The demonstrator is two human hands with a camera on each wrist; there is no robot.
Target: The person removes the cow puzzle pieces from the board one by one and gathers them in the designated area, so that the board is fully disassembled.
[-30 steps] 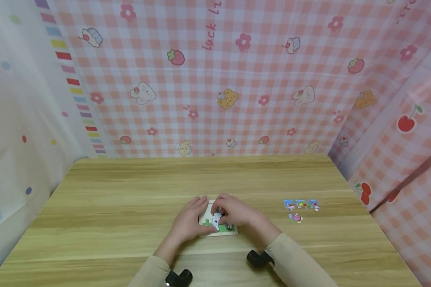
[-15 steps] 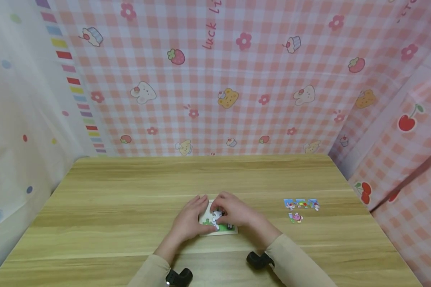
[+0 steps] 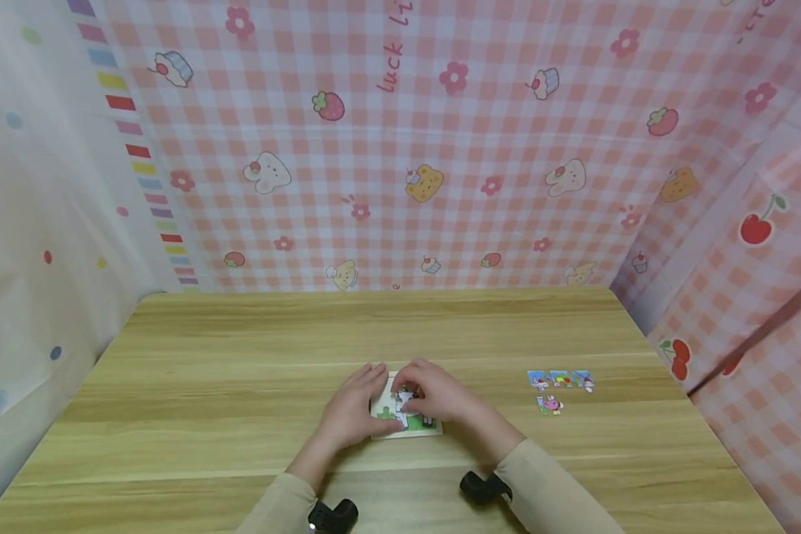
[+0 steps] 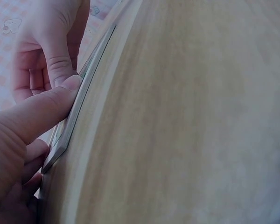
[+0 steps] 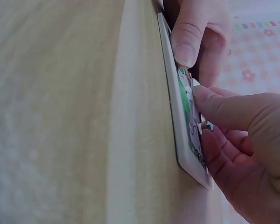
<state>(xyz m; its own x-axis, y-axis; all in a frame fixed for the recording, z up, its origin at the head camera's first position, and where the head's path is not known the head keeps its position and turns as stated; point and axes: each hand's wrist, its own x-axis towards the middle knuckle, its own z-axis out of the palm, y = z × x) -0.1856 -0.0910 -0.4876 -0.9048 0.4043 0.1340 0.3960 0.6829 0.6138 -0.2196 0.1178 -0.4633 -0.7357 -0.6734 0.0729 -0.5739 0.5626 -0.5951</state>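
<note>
A small puzzle board with a pale frame and green and white pieces lies on the table near its front middle. The left hand holds the board's left side, its thumb on the front edge and the other fingers along the far left. Over the board, the right hand pinches a white puzzle piece between thumb and fingers; the piece stands slightly raised from the board in the right wrist view. The fingers hide part of the board and most of that piece.
To the right lie several loose puzzle pieces: a row of three with blue and a pink one in front of it. A checked curtain hangs behind the wooden table.
The right hand's fingers and the white piece have shifted slightly over the board. The left hand keeps its place on the board's left side.
</note>
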